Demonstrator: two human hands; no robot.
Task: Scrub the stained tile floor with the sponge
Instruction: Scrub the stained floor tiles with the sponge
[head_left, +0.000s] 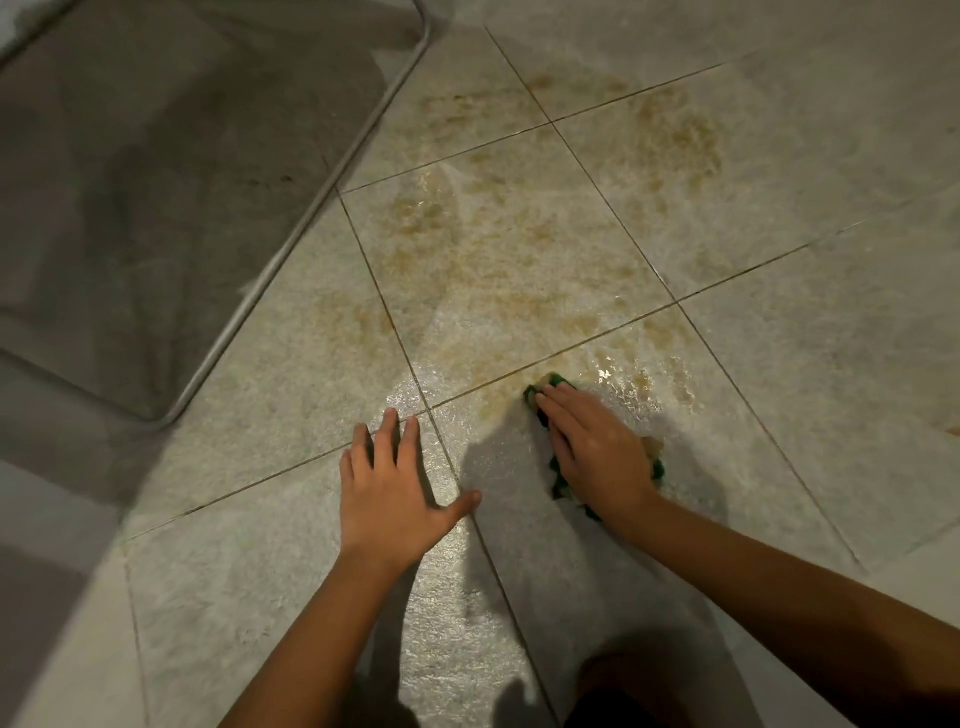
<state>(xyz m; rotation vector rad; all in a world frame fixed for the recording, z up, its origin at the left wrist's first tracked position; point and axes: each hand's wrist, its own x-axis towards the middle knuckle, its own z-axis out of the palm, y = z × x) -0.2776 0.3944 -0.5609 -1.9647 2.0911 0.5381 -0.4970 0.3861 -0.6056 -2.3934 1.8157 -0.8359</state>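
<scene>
- Sponge (563, 383): green with a pale layer, lying flat on the wet tile floor (779, 389) at the near edge of the brown stains (519, 249).
- Right hand (597, 452): fingers laid nearly straight over the sponge, pressing down; thumb hidden.
- Left hand (395, 483): splayed flat on the tile, holding nothing.
- Sponge is probably light, soft and slick when wet; palm on top, fingertips at the leading edge.

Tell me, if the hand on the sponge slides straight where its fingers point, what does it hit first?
Nothing solid, it seems. The right hand, pressing the green sponge, would cross the dark grout line first, then reach the brown stains on the next tile.
</scene>
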